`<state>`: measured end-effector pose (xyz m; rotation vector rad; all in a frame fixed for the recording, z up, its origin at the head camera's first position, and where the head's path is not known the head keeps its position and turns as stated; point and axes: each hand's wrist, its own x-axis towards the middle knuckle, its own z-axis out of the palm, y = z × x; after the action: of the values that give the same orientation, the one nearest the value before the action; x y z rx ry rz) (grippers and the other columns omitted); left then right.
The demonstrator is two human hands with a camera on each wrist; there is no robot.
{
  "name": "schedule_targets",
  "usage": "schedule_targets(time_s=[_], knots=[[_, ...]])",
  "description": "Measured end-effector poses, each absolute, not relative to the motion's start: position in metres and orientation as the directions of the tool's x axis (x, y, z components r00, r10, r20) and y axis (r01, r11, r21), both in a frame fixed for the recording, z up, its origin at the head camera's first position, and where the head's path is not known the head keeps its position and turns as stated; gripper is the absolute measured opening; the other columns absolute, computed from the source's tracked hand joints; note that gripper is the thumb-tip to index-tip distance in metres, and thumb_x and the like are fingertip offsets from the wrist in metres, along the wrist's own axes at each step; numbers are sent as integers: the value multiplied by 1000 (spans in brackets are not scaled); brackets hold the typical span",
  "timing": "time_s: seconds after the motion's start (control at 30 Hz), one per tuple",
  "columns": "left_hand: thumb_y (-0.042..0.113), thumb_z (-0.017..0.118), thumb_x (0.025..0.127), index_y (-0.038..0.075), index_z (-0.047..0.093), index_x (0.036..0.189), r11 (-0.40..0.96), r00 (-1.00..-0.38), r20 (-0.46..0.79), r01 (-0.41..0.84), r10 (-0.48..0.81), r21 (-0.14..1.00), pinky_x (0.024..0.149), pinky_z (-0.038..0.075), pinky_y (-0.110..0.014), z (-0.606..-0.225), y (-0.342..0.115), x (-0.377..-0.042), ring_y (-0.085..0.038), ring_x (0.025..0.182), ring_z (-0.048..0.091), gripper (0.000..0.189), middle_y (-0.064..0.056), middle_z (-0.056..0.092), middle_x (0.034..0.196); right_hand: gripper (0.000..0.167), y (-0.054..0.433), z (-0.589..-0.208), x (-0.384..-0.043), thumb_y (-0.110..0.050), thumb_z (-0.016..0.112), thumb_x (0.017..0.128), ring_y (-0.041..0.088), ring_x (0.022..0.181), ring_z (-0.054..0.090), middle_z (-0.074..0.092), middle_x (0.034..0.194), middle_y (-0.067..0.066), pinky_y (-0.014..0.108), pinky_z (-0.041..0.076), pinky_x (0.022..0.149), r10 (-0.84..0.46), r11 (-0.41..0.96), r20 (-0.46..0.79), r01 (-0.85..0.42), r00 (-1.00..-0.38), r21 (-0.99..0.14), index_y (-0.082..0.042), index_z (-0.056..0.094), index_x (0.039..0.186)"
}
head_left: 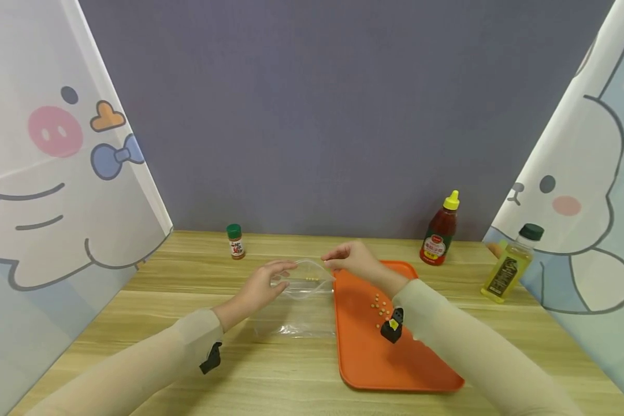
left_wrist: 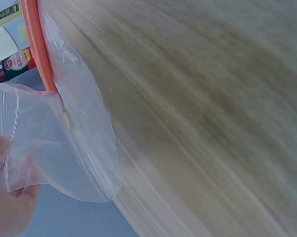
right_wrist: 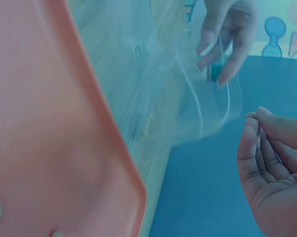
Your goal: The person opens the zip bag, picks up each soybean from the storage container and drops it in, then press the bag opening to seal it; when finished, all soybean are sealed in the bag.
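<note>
A clear zip bag (head_left: 296,318) lies beside the tray with its mouth raised and open. A few small pale yellow beans (head_left: 312,279) are inside it. My left hand (head_left: 262,289) holds the left side of the bag's mouth between thumb and fingers, the plastic partly covering the fingers in the left wrist view. Near the opposite side of the mouth, my right hand (head_left: 356,260) has its thumb and fingertips drawn together. No bean shows between them. Several loose beans (head_left: 381,309) lie on the orange tray (head_left: 395,370), under my right forearm.
A small green-capped seasoning bottle (head_left: 236,242) stands at the back left. Behind the tray is a red sauce bottle (head_left: 439,234) with a yellow tip. An oil bottle (head_left: 512,266) stands at the right. A grey wall panel (head_left: 301,115) bounds the wooden table behind.
</note>
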<state>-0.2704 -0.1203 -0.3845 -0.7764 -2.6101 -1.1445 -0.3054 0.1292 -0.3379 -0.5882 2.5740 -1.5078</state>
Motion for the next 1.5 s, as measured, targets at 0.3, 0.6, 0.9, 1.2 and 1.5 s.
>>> schedule_targets(time_s=[0.3, 0.6, 0.9, 1.2, 1.5], knots=[[-6, 66, 86, 2, 60, 128, 542, -835, 381, 548, 396, 637, 95, 53, -47, -385, -119, -272, -31, 108, 64, 43, -15, 58, 134, 13, 99, -338, -307, -13, 76, 83, 9, 71, 66, 75, 85, 5, 24, 57, 66, -399, 555, 162, -378, -902, -741, -5, 77, 93], [-5, 66, 86, 2, 60, 128, 548, -841, 369, 539, 395, 640, 95, 53, -46, -384, -118, -271, -32, 109, 63, 43, -15, 57, 135, 8, 93, -336, -301, -10, 76, 82, 9, 70, 66, 75, 85, 6, 23, 56, 65, -409, 601, 215, -439, -887, -668, -6, 77, 90], [-7, 66, 85, 1, 59, 129, 546, -841, 360, 538, 404, 642, 95, 54, -43, -384, -120, -270, -31, 109, 63, 46, -14, 57, 135, 14, 124, -334, -306, -12, 73, 85, 13, 79, 68, 75, 91, 6, 24, 55, 67, -375, 560, 172, -370, -911, -741, -5, 77, 96], [-5, 69, 83, 6, 59, 130, 562, -822, 370, 567, 434, 603, 94, 54, -43, -388, -128, -272, -30, 107, 64, 49, -13, 57, 136, 14, 172, -337, -306, -12, 71, 87, 24, 83, 68, 74, 93, 11, 33, 57, 71, -324, 572, 70, -254, -943, -780, -6, 75, 99], [-4, 71, 81, 8, 58, 131, 569, -798, 385, 602, 464, 560, 94, 54, -46, -388, -131, -272, -30, 108, 64, 53, -12, 57, 137, 17, 208, -356, -305, -5, 66, 89, 27, 83, 68, 72, 97, 21, 45, 58, 77, -345, 608, 46, -261, -937, -750, 6, 71, 101]])
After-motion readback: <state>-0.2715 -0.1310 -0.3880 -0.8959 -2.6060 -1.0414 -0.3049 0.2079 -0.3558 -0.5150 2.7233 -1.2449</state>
